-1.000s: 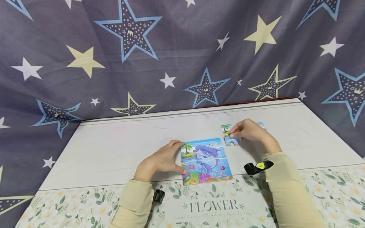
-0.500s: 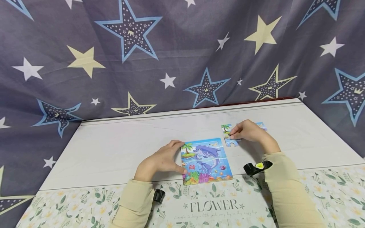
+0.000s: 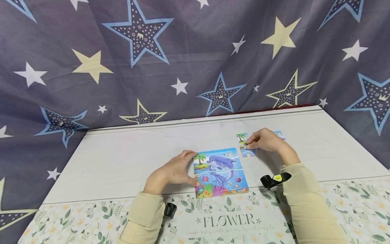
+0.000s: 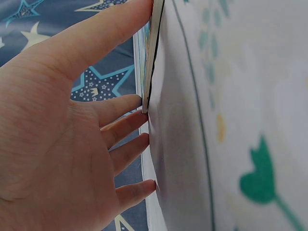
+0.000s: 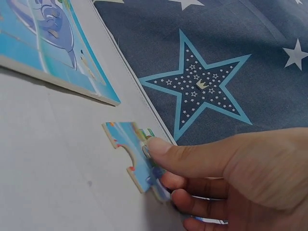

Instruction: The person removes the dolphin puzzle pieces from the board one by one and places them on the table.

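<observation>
A square dolphin jigsaw puzzle [image 3: 220,173] lies flat near the middle of the table. My left hand [image 3: 173,169] rests against its left side, thumb at the near corner and fingers at the far one. In the left wrist view the left hand [image 4: 57,139] has its fingers spread, touching the puzzle's edge [image 4: 153,57]. To the right, my right hand [image 3: 268,140] pinches a puzzle piece between thumb and fingers. In the right wrist view that blue piece [image 5: 127,137] shows a rounded notch; its part near the thumb is blurred. The right hand [image 5: 240,168] hides some of it.
A palm-tree piece [image 3: 241,136] lies just left of the right fingertips. Another blue piece [image 3: 279,135] shows beyond the right hand. A white and floral cloth [image 3: 122,162] covers the table. A star-patterned curtain [image 3: 195,51] hangs behind its back edge.
The puzzle piece at my right fingertips has shifted slightly toward me and turned a little. My left hand and the dolphin puzzle stay where they were.
</observation>
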`<state>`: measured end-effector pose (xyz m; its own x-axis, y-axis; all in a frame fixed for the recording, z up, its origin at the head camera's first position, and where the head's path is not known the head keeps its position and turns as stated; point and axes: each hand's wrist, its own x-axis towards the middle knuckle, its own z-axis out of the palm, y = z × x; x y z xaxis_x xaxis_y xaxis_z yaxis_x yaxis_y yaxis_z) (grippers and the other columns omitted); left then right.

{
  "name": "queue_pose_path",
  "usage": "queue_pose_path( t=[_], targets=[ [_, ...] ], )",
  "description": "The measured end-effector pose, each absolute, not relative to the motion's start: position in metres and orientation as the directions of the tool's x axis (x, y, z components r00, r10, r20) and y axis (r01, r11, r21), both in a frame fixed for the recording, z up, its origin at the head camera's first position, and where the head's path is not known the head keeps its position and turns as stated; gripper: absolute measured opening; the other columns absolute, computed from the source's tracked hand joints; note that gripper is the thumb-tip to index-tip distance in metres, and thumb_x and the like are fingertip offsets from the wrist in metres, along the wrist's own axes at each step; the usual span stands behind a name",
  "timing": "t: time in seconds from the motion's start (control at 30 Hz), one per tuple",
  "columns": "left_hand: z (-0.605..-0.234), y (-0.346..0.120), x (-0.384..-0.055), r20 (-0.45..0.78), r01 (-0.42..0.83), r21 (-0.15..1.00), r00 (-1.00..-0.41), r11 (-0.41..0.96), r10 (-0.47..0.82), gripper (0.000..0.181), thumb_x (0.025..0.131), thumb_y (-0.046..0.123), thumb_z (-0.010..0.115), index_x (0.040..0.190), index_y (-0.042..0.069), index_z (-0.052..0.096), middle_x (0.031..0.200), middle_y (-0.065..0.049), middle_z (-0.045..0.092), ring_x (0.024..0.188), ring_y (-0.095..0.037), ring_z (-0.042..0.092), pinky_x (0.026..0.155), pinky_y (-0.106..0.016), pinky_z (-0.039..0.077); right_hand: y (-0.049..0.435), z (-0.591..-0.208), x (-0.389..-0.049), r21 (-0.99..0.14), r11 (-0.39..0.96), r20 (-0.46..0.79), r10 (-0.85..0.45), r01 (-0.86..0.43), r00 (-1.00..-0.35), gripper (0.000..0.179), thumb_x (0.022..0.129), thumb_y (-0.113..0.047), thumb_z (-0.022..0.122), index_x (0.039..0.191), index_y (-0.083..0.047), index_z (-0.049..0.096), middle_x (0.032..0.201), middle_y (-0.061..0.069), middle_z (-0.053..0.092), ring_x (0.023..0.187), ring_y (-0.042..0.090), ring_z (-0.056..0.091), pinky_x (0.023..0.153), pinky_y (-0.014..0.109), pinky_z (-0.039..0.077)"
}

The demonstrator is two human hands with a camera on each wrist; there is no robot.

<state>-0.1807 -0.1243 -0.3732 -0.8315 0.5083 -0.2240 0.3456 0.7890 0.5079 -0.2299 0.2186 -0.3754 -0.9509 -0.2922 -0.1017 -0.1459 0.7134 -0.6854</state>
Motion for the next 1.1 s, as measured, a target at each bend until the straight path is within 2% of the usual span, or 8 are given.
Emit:
queue_pose_path(
  t=[0.27, 0.63, 0.9, 1.1],
  targets=[
    [-0.373, -0.125, -0.18, -0.222, 0.343, 0.505, -0.835, 0.792, 0.503, 0.106, 0.07, 0.039, 0.089, 0.153, 0.005, 0.033, 0.156, -0.011, 0.032, 0.141, -0.037, 0.032, 0.116, -0.052, 0.028, 0.216, -0.376, -0.23, -0.697, 0.699, -0.071, -0.289, -0.16, -0.955, 0.018, 0.088, -0.014, 0.076, 0.097, 0.002, 0.074, 0.08, 0.002, 0.071, 0.069, 0.013, 0.057, 0.064, 0.028, 0.048],
    [-0.371, -0.125, -0.179, -0.224, 0.339, 0.502, -0.837, 0.796, 0.498, 0.105, 0.07, 0.039, 0.089, 0.153, 0.005, 0.034, 0.156, -0.01, 0.032, 0.142, -0.036, 0.032, 0.116, -0.051, 0.028, 0.207, -0.369, -0.229, -0.758, 0.63, -0.041, -0.308, -0.171, -0.951, 0.022, 0.093, -0.01, 0.069, 0.107, 0.006, 0.07, 0.086, 0.009, 0.07, 0.073, 0.021, 0.057, 0.063, 0.031, 0.049],
    [-0.37, -0.124, -0.179, -0.227, 0.339, 0.489, -0.84, 0.804, 0.492, 0.104, 0.071, 0.039, 0.087, 0.153, 0.005, 0.033, 0.156, -0.01, 0.032, 0.142, -0.035, 0.032, 0.116, -0.05, 0.029, 0.202, -0.364, -0.229, -0.758, 0.626, -0.017, -0.303, -0.185, -0.953, 0.02, 0.093, -0.013, 0.07, 0.106, 0.002, 0.071, 0.088, 0.008, 0.07, 0.075, 0.026, 0.058, 0.062, 0.03, 0.048],
    [-0.371, -0.122, -0.178, -0.228, 0.342, 0.484, -0.84, 0.805, 0.493, 0.104, 0.072, 0.04, 0.087, 0.154, 0.005, 0.033, 0.156, -0.01, 0.032, 0.142, -0.035, 0.033, 0.116, -0.049, 0.03, 0.2, -0.365, -0.227, -0.768, 0.609, 0.0, -0.312, -0.2, -0.95, 0.021, 0.092, -0.012, 0.071, 0.107, 0.004, 0.071, 0.09, 0.009, 0.07, 0.075, 0.023, 0.059, 0.063, 0.031, 0.048]
  ],
)
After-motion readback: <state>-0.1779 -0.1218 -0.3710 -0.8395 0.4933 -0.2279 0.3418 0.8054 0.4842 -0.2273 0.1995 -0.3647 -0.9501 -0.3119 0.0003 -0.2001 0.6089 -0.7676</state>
